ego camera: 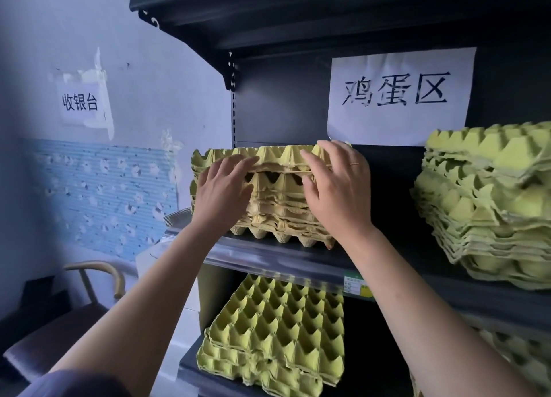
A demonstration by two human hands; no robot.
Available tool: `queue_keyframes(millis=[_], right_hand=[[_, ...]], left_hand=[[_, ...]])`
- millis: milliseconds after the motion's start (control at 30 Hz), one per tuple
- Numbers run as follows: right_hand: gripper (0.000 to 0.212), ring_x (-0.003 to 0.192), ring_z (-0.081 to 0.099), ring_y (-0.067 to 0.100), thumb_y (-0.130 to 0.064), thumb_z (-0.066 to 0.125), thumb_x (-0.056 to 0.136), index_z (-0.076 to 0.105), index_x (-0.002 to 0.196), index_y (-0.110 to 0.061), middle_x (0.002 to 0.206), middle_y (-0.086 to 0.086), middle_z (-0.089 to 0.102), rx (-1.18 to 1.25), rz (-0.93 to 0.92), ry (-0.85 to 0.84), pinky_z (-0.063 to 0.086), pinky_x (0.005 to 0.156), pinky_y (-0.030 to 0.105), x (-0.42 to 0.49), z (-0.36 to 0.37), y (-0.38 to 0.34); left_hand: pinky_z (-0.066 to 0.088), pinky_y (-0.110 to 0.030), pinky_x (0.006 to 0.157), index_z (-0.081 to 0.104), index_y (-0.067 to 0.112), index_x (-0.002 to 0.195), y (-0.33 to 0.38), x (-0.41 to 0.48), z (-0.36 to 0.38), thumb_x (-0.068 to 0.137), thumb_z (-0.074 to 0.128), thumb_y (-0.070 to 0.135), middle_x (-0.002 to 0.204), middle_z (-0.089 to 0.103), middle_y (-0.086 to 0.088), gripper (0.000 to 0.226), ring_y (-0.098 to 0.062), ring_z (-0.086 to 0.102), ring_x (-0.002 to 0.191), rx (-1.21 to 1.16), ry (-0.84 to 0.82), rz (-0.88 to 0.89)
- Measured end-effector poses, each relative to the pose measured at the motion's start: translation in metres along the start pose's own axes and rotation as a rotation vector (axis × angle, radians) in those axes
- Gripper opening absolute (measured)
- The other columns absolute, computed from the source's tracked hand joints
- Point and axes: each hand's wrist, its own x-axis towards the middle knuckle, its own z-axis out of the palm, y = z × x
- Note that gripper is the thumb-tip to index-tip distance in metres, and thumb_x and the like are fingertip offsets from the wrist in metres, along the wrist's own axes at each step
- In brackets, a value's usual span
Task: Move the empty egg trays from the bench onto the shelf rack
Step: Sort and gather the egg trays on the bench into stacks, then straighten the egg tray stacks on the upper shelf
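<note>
A stack of yellow-green empty egg trays (277, 188) stands on the middle shelf (268, 253) of a dark shelf rack. My left hand (222, 193) lies flat against the stack's front left side, fingers straight. My right hand (337, 188) rests against the front right side, fingers spread over the top trays. Both hands touch the stack without gripping it. The stack's front edge sits close to the shelf lip.
A taller tilted stack of trays (489, 205) fills the same shelf at the right. More trays (274, 331) lie on the shelf below. A white paper sign (399, 95) hangs on the rack's back panel. A chair (59, 322) stands at lower left by the wall.
</note>
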Motion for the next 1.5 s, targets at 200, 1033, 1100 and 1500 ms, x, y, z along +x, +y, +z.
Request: queue_keyframes(millis=[200, 1033, 1100, 1500], right_hand=[[0.044, 0.121, 0.051, 0.034, -0.024, 0.069, 0.081, 0.061, 0.123, -0.015, 0.125, 0.014, 0.059, -0.095, -0.045, -0.136, 0.035, 0.104, 0.054, 0.018, 0.008, -0.014], [0.074, 0.118, 0.051, 0.024, -0.065, 0.050, 0.083, 0.022, 0.146, -0.038, 0.142, -0.004, 0.039, -0.339, 0.090, -0.589, 0.021, 0.104, 0.044, 0.027, 0.022, -0.066], [0.078, 0.122, 0.048, 0.027, -0.065, 0.054, 0.081, 0.023, 0.147, -0.035, 0.149, 0.001, 0.032, -0.335, 0.084, -0.558, 0.017, 0.109, 0.048, 0.023, 0.020, -0.061], [0.105, 0.129, 0.035, 0.037, -0.079, 0.057, 0.063, 0.006, 0.147, -0.041, 0.141, 0.004, 0.042, -0.460, 0.021, -0.660, 0.018, 0.105, 0.060, -0.001, 0.005, -0.040]], left_hand=[[0.017, -0.045, 0.108, 0.045, 0.027, 0.134, -0.027, 0.008, 0.005, 0.084, 0.063, 0.022, 0.140, 0.041, -0.004, 0.054, -0.028, 0.029, 0.131, -0.030, 0.052, 0.004], [0.013, -0.051, 0.102, 0.039, 0.029, 0.133, -0.085, 0.018, 0.027, 0.071, 0.058, 0.067, 0.136, 0.043, -0.010, 0.076, -0.029, 0.040, 0.126, -0.045, 0.069, 0.165], [0.010, -0.052, 0.104, 0.034, 0.032, 0.135, -0.076, 0.017, 0.030, 0.069, 0.050, 0.074, 0.136, 0.044, -0.013, 0.079, -0.031, 0.039, 0.129, 0.010, 0.068, 0.290], [0.021, -0.061, 0.102, 0.021, 0.035, 0.142, -0.064, 0.017, 0.034, 0.055, 0.070, 0.069, 0.135, 0.047, -0.014, 0.106, -0.036, 0.053, 0.109, 0.176, 0.032, 0.461]])
